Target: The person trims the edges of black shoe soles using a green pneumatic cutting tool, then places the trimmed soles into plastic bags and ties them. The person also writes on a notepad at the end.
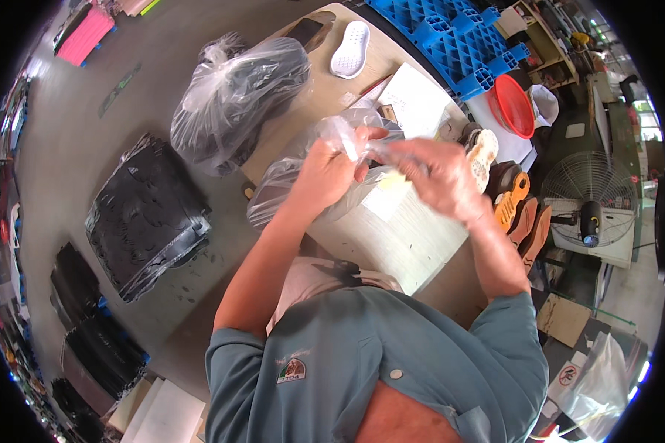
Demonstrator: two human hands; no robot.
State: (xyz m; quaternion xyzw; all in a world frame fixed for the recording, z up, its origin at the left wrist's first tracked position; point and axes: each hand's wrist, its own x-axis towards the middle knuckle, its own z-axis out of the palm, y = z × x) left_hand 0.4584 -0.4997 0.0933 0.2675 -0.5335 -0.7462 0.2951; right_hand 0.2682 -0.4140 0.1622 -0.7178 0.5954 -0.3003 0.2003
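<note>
A clear plastic bag (279,181) with dark contents lies on the pale table, its gathered top drawn up between my hands. My left hand (328,171) is closed on the twisted plastic, thumb and forefinger around it. From the right, my right hand (443,177) pinches the same plastic, and motion blurs it partly. Below the hands, a small white paper slip (380,203) with a yellowish patch rests against the bag. What exactly is inside the bag cannot be made out.
A larger filled plastic bag (240,92) sits at the table's left edge. A white shoe sole (349,50), papers (415,96) and a dark phone-like object (307,31) lie farther back. Several soles (511,203) line the right edge, near a fan (590,210). Black stacked sheets (148,214) are on the floor.
</note>
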